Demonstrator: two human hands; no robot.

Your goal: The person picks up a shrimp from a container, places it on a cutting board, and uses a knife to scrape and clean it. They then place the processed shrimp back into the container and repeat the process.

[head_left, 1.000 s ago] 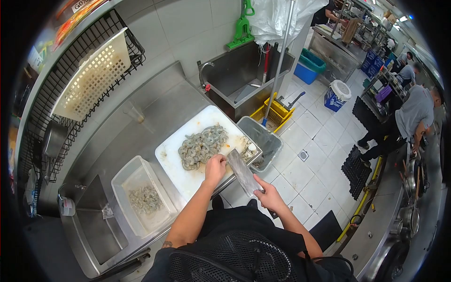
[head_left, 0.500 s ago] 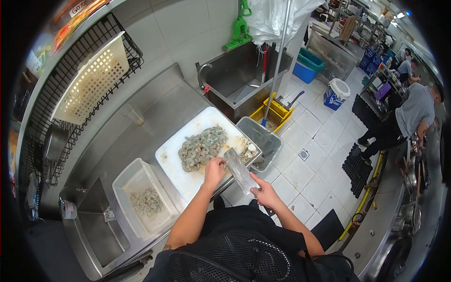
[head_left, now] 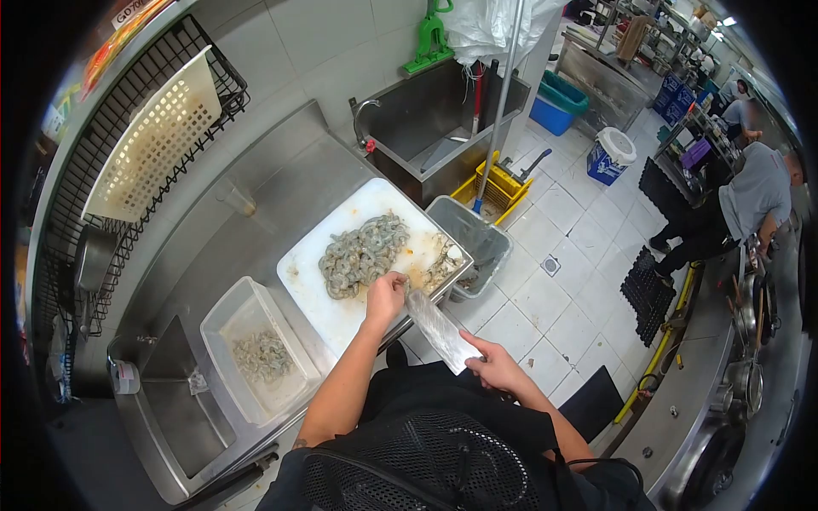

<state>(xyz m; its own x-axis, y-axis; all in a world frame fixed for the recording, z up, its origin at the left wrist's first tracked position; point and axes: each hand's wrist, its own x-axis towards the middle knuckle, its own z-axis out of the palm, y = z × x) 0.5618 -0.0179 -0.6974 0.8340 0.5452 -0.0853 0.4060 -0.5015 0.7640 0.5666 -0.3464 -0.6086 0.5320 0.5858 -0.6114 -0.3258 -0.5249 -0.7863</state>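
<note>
A broad cleaver with a shiny rectangular blade is in my right hand, which is closed around its handle end. The blade points up and left, its far end close to the fingertips of my left hand. Those fingers are pinched over the front edge of the white cutting board, on a small greyish shrimp that is mostly hidden. Just beyond lies a heap of grey peeled shrimp on the board. Shell scraps lie at the board's right corner.
A white plastic tub with more shrimp stands left of the board, beside a steel sink. At the right, a grey bin adjoins the board. Behind are a deep sink and yellow mop bucket. A person stands far right.
My right hand and the cleaver have moved slightly down and right, and the blade has tilted, catching more light. My left hand has shifted up a little. The view has moved slightly.
</note>
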